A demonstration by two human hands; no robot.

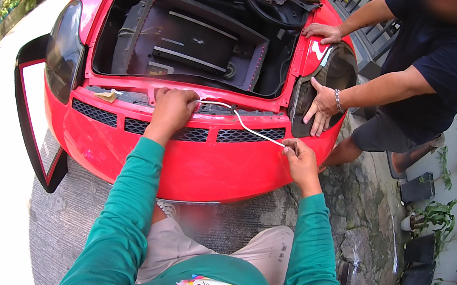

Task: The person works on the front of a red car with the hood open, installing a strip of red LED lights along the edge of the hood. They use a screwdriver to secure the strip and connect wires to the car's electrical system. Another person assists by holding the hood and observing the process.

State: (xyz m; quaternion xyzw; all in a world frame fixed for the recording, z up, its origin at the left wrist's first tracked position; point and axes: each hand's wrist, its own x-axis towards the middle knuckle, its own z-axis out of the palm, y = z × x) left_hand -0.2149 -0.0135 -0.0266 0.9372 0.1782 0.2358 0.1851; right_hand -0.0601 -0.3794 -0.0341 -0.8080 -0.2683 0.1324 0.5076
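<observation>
A thin white cord (pixel 257 133) stretches in a wavy line between my hands along the front of a red car (pixel 223 172). My right hand (pixel 300 163) pinches its right end, just in front of the bodywork. My left hand (pixel 174 110) rests on the ledge above the mesh grille (pixel 193 135), its fingers closed at the cord's other end. Exactly how those fingertips grip is partly hidden. Midway, the cord passes a small dark piece at the ledge. Left of my left hand, a crumpled yellowish scrap (pixel 106 96) lies on the ledge.
Behind the ledge, an open compartment holds a black amplifier (pixel 197 40) and a steering wheel (pixel 275 5). At right, another person (pixel 428 67) leans both hands on the car, one over the dark lamp (pixel 336 76). A black-framed panel (pixel 48 173) leans at left. Planters (pixel 422 247) line the right wall.
</observation>
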